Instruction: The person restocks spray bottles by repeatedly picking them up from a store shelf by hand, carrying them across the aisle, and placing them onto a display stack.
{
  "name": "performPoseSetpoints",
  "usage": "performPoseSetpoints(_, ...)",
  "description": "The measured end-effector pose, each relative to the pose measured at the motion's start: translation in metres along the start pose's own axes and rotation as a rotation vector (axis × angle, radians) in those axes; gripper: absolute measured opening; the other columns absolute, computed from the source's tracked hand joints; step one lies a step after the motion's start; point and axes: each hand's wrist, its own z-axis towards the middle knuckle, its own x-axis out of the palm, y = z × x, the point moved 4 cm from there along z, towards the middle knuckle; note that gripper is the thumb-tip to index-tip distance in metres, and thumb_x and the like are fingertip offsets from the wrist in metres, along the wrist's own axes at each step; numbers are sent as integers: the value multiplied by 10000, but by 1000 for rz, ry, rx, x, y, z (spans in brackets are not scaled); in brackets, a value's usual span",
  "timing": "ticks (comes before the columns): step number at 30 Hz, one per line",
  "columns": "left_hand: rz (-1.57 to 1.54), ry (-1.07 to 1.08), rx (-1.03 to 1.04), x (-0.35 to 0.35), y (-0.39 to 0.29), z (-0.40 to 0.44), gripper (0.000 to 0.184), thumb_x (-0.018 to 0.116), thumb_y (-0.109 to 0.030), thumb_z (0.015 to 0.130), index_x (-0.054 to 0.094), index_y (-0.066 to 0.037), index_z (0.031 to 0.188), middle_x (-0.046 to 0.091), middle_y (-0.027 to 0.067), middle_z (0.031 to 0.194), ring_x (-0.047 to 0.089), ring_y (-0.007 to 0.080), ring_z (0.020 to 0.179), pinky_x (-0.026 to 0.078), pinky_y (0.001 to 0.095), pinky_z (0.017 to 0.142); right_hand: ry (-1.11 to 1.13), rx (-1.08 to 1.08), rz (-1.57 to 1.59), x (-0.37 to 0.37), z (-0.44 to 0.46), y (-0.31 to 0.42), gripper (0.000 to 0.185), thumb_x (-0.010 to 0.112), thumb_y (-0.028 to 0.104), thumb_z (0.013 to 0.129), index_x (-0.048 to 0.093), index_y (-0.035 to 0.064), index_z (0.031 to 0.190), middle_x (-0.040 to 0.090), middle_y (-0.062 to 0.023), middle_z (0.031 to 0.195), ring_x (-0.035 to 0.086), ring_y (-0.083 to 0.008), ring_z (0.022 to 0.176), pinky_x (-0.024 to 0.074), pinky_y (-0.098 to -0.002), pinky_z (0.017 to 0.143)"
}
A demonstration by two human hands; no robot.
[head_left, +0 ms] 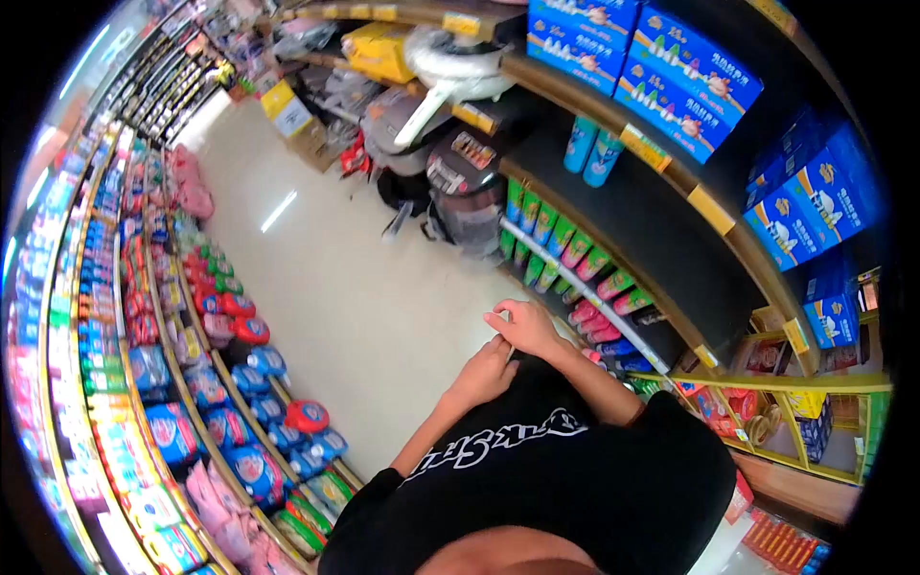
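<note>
Both hands are together in front of the black shirt, over the pale floor. My left hand [486, 371] has its fingers curled in, with a small pale bit showing beside them; what it is cannot be made out. Just above and to the right, my right hand [524, 327] touches the left one, its fingers bent and partly apart, with no object visible in it. Nearest to the hands on the right is a low shelf of pink and green bottles [577, 251].
Packed shelves of detergent bags [257, 471] curve along the left. On the right, shelves hold blue boxes [685, 81], two blue cans [602, 158] and a white pan [450, 72]. A dark rice cooker [467, 182] stands beside the aisle floor [355, 278].
</note>
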Motion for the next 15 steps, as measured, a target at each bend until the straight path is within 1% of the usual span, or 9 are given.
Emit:
performPoseSetpoints(3,85,-75,54,-9,9,76,590,648,-155,898,418,80,1388,511,299,1352,489,451,1273,410,472,1083,-124,108,52,-55,46,-25,416,701,426,869,724,53,1051,694,-171,724,698,-354,712,541,-438,668)
performPoseSetpoints(5,75,-26,102,-16,18,128,618,661,-157,894,405,80,1404,502,306,1366,473,449,1294,392,463,1101,-242,119,125,-84,74,-53,453,735,366,862,678,30,1161,704,-151,742,708,-326,702,550,-409,671)
performPoseSetpoints(7,36,5,120,-20,30,178,632,674,-160,891,403,82,1408,502,311,1366,473,447,1299,387,454,1106,-374,186,170,-116,95,-73,476,772,301,863,641,12,1217,710,-125,843,699,-232,782,540,-366,694)
performPoseSetpoints(9,-22,8,119,-25,43,228,634,687,-164,889,411,86,1401,512,315,1353,489,446,1287,395,444,1099,-608,197,41,-148,117,-101,562,809,288,829,609,-11,1260,699,-160,1001,690,-245,899,550,-375,779)
performPoseSetpoints(10,-56,2,111,-31,44,253,639,695,-168,886,414,89,1399,518,314,1347,497,446,1280,397,442,1095,-704,235,83,-168,126,-109,627,829,310,805,591,-26,1279,676,-177,1100,672,-256,973,543,-385,852)
performPoseSetpoints(11,-90,-2,101,-36,46,277,643,703,-171,883,416,92,1396,525,312,1342,504,446,1273,399,440,1092,-785,236,12,-191,134,-115,646,832,317,800,585,-12,1299,672,-187,1146,654,-267,1054,516,-403,914)
performPoseSetpoints(13,-134,-61,143,-45,55,331,661,723,-189,875,424,95,1391,539,308,1332,521,446,1259,406,440,1085,-907,90,-69,-236,155,-110,630,800,379,819,598,39,1309,633,-208,1269,611,-348,1164,477,-448,982)
performPoseSetpoints(14,-153,-114,190,-45,62,359,673,736,-203,870,429,94,1390,547,304,1328,529,447,1251,409,443,1081,-820,167,-35,-245,171,-138,651,784,391,837,569,52,1350,591,-212,1333,562,-354,1236,435,-442,1032)
performPoseSetpoints(15,-200,-135,168,-47,66,389,680,743,-217,869,432,83,1394,539,295,1348,516,439,1272,398,446,1093,-731,247,2,-244,189,-185,672,767,404,855,539,66,1390,549,-216,1398,513,-361,1308,393,-435,1082)
